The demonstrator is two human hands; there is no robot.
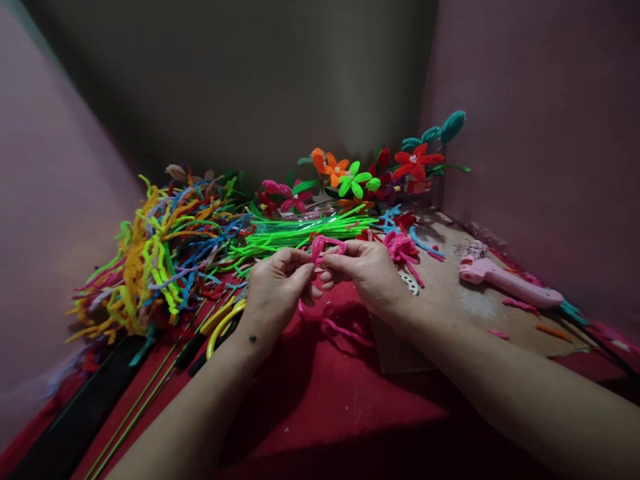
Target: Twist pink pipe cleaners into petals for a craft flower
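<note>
Between both hands is a pink pipe cleaner (pixel 334 245), bent into loops above the red tabletop (pixel 320 393). My left hand (pixel 280 283) pinches the loops from the left with thumb and forefinger. From the right, my right hand (pixel 367 270) grips the same pipe cleaner, fingers closed near the left fingertips. A long pink tail hangs below and curves off to the right. Just beyond my right hand lies a pink pipe-cleaner flower (pixel 400 247). Yellow-handled pliers (pixel 220 327) rest beside my left wrist.
Bright green pipe cleaners (pixel 300 230) lie in a bundle behind the hands. A mixed-colour heap (pixel 165 253) fills the left. Finished flowers (pixel 354 180) stand along the back wall. A pink glue gun (pixel 510 280) rests on a brown board (pixel 465 313) with scraps at right.
</note>
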